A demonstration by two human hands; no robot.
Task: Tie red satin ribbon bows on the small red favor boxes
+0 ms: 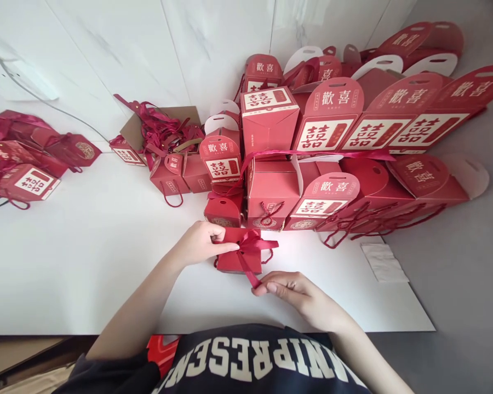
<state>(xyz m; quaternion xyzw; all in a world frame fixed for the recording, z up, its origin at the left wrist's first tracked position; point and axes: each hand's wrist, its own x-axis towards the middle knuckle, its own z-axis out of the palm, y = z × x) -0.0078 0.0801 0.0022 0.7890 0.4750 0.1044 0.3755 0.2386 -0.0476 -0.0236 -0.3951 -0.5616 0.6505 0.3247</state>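
A small red gift box (230, 262) sits on the white table in front of me, with a dark red ribbon (250, 242) tied in a bow on its top. My left hand (199, 242) is at the box's left side, thumb reaching to the bow's knot and the other fingers curled; whether it grips ribbon or box edge is hidden. Between the thumb and fingers of my right hand (290, 293), below and right of the box, is the ribbon's tail, stretched down from the bow. Twisted red cord shows at the box's right side.
Stacked red boxes (328, 126) fill the back and right of the table (107, 262). An open carton (133, 131) holds ribbons. More boxes (35, 180) lie at far left. A folded white tissue (384, 261) lies at right. A cable (53, 106) hangs along the wall.
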